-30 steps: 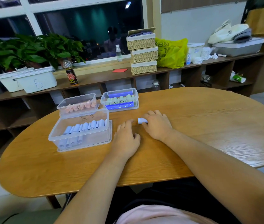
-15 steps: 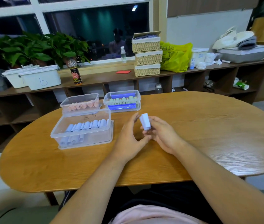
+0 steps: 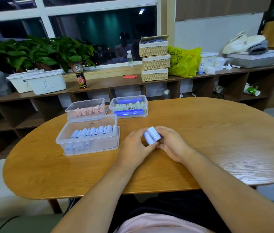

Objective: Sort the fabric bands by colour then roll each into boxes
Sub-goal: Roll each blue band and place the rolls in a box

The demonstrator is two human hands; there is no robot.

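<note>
Centre of the frame, just above the table [image 3: 208, 148]: left hand [image 3: 135, 146] and right hand [image 3: 172, 143] meet around a pale blue band [image 3: 151, 136], lifted off the wood. Both hands grip it, fingers curled in from either side. The fingertips behind the fabric are hidden, so exact contact points are unclear. The band shows as two short cylinders side by side; can't tell if that is one strip rolled from both ends or two separate rolls. Left of the hands, the near clear box [image 3: 99, 146] sits on the table with pale blue rolls [image 3: 90, 132] in two rows inside. The count is blurred by the plastic, and there is handwriting on its far wall, unreadable. Behind it is the pink box [image 3: 85, 100] with pink rolls [image 3: 87, 111], its lower part blocked by the near box. To its right, apart from it, is a third box [image 3: 111, 105] holding greenish rolls [image 3: 129, 105] and dark blue pieces [image 3: 127, 113]; the label marks are illegible and it is unclear whether the blue pieces are bands. Both forearms run to the bottom edge and are cut off. Along the back, a wooden shelf [image 3: 109, 84] carries three stacked wicker baskets [image 3: 155, 62], a yellow bag [image 3: 184, 62], white tubs [image 3: 47, 83] and leafy plants [image 3: 37, 52]. At upper right, a pile of items is cropped by the frame edge. There is a faint reflection in the dark window.
</note>
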